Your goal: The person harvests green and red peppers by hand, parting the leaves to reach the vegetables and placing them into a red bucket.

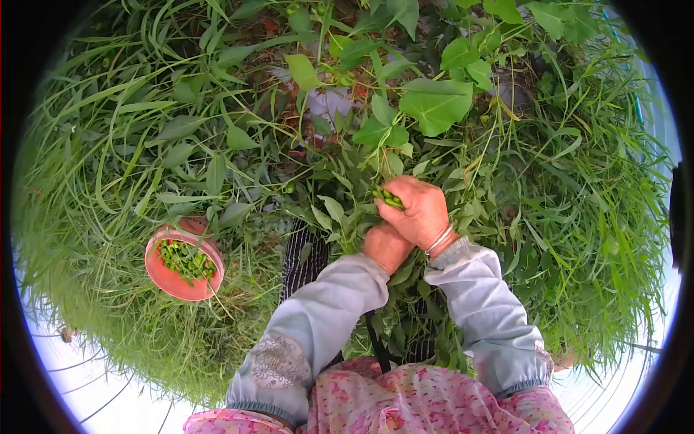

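My right hand [421, 211] is closed around several small green peppers [389, 197], which poke out between the thumb and fingers. A silver bangle [439, 241] circles its wrist. Just below and partly behind it is my left hand [387, 247], close against the right hand, its fingers hidden among the leaves and behind the right hand. Both hands are in the leafy pepper plant [334, 210] in front of my body. Off to the left, a pink bucket [189, 292] tilts in the grass, with green peppers [185, 262] inside.
Broad-leaved stems [437, 105] rise beyond my hands. Tall grass [600, 195] crowds both sides. Pale sheeting [332, 103] shows through the foliage ahead. My legs in dark striped trousers [303, 253] stand among the plants, and a strap [376, 340] hangs in front.
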The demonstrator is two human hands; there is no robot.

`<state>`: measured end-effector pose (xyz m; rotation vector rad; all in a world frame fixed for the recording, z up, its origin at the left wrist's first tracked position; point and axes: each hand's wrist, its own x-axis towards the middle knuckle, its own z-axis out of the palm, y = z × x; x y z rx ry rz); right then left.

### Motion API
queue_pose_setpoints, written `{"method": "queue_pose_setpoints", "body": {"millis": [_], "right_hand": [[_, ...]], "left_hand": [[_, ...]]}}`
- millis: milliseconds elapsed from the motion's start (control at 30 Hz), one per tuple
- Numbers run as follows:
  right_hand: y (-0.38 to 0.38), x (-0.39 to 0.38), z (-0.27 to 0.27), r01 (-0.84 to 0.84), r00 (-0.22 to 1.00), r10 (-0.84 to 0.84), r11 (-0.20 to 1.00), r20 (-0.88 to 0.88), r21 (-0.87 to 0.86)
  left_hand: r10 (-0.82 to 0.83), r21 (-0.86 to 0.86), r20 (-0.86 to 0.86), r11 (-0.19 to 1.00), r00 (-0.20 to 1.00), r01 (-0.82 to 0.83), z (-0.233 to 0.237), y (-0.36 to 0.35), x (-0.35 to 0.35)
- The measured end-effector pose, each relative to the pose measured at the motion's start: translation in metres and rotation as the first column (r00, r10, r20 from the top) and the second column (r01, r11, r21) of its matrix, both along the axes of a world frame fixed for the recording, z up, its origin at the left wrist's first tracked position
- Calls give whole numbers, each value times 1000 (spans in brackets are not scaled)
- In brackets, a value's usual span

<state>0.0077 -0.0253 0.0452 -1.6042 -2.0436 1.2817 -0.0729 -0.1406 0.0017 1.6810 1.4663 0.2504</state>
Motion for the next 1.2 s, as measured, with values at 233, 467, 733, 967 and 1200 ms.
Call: {"method": "queue_pose_setpoints", "body": {"millis": [233,467,733,967,1200], "right_hand": [[-5,-39,65,-144,962,97,975,-257,-171],[22,-38,44,-11,510,-819,300,-263,-954],[3,-60,22,-123,874,-420,297,-245,-947],[-4,-110,14,-439,885,185,641,-428,-630],[-13,-134,12,-260,966,175,669,-192,-697]], "left_hand": [[-47,41,-122,998,991,52,24,16,-12],[300,-156,144,948,943,-278,93,22,-80],[992,-867,77,114,96,-485,107,28,-187],[988,-770,152,141,37,-622,102,22,-193],[871,-387,279,488,405,-782,86,-2,-208]]}}
